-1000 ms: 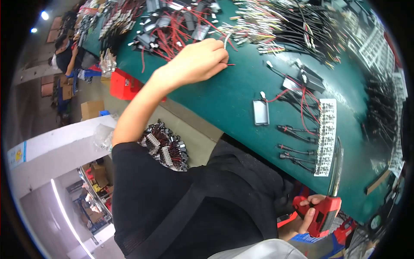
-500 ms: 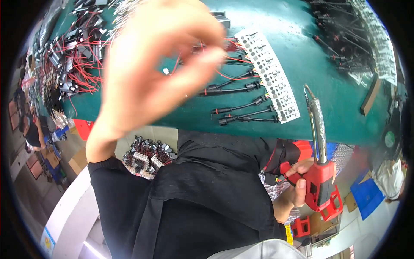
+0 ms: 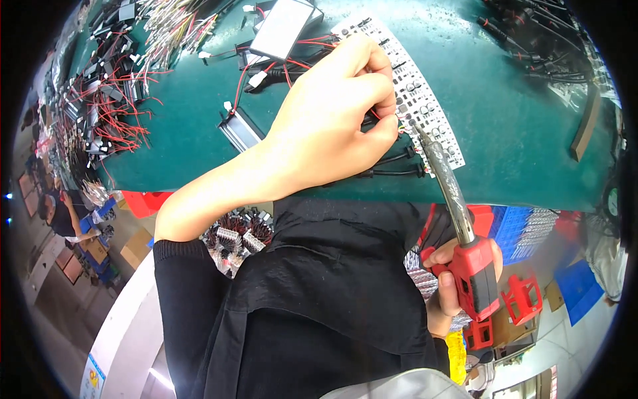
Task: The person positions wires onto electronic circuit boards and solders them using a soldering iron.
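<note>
My left hand (image 3: 325, 123) reaches across the green table, thumb and fingers pinched on a thin red wire (image 3: 375, 115) at the near edge of a white circuit board panel (image 3: 432, 106). Most of the wire is hidden by my fingers. My right hand (image 3: 448, 287) grips a red soldering gun (image 3: 480, 272). Its long metal barrel points up at the panel, and its tip is beside my left fingertips; whether it touches the panel I cannot tell. Black cables with plugs (image 3: 399, 170) run from the panel's edge, partly under my left hand.
Metal-cased boxes (image 3: 282, 30) with red leads lie beyond my left hand, and another grey box (image 3: 240, 130) beside its wrist. Heaped boxes with red wires (image 3: 119, 123) fill the table's left. Black cables (image 3: 525, 46) and a dark bar (image 3: 586, 126) lie at right.
My left hand has come down and right from a blurred position onto the panel's edge. The soldering gun has tilted left, bringing its tip to the panel. Boxes once hidden behind my hand now show.
</note>
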The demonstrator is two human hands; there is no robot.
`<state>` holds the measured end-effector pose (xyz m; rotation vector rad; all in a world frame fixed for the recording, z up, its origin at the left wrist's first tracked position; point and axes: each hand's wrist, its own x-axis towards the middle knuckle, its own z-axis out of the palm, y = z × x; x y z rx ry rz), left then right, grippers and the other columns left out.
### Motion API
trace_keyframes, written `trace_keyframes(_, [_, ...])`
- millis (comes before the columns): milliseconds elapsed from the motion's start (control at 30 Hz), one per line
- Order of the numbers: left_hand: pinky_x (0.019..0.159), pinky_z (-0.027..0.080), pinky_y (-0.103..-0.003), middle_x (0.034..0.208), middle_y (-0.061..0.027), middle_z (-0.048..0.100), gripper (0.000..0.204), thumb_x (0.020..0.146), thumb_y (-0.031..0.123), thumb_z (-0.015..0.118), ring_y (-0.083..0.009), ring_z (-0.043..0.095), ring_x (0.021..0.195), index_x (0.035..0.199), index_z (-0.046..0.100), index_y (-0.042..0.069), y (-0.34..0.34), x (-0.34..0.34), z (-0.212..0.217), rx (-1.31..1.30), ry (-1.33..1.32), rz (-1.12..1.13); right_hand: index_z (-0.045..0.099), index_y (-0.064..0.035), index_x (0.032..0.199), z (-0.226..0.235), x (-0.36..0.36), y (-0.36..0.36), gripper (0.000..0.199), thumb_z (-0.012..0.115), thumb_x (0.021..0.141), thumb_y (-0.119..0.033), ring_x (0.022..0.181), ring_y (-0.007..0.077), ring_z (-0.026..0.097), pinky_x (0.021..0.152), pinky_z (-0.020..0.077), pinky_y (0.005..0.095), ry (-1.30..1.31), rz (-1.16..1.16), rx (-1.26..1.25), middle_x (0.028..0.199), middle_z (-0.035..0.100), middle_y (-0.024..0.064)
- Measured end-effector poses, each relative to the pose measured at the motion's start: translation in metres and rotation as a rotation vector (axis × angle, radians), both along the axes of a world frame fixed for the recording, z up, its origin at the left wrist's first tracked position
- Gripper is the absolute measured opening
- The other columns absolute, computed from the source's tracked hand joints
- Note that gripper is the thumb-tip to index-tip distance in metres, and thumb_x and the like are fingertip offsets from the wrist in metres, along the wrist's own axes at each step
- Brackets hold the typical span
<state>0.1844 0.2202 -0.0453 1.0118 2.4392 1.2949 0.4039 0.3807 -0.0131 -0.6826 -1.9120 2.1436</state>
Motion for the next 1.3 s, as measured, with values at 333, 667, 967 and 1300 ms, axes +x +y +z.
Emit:
trace_keyframes(333, [0.065,0.045,-0.025,0.083,-0.0063,0.049,0.015,0.063,-0.006,0.066,-0.0166,0.053,0.072,0.069,0.053,0.001,0.003,0.003,0.0,0.0,0.034,-0.011,0.038,-0.0058,0.127,0.0,0.004,0.002,0.063,0.07,0.073,-0.01,0.073,0.0217,0.063,0.069,0.0517,0.0314,-0.09,0.017,0.099,0.094,0.06,0.0178])
trace_keyframes(667, [0.063,0.046,-0.025,0.083,-0.0062,0.05,0.016,0.062,-0.005,0.066,-0.0166,0.055,0.068,0.068,0.052,0.001,0.005,0.003,-0.002,-0.021,0.061,0.001,0.04,-0.0042,0.126,-0.001,0.002,0.011,0.066,0.074,0.071,-0.015,0.076,0.023,0.065,0.071,0.0521,0.0306,-0.134,0.089,0.193,0.092,0.062,0.0161])
trace_keyframes(967, [0.062,0.046,-0.025,0.083,-0.0062,0.05,0.015,0.062,-0.004,0.067,-0.0155,0.055,0.067,0.068,0.054,0.001,0.005,0.004,-0.004,-0.018,0.061,0.002,0.035,-0.0043,0.129,0.006,-0.008,0.012,0.075,0.074,0.067,-0.019,0.074,0.0263,0.062,0.072,0.0509,0.0373,-0.07,-0.009,0.025,0.09,0.061,0.0175])
trace_keyframes(1300, [0.058,0.044,-0.025,0.082,-0.005,0.05,0.014,0.062,-0.002,0.066,-0.0145,0.052,0.062,0.069,0.055,0.003,0.006,0.005,-0.001,-0.04,0.102,0.005,0.033,-0.0054,0.13,0.006,-0.006,0.009,0.072,0.071,0.07,-0.015,0.074,0.0254,0.063,0.072,0.0503,0.0353,-0.054,-0.005,0.026,0.087,0.062,0.0178])
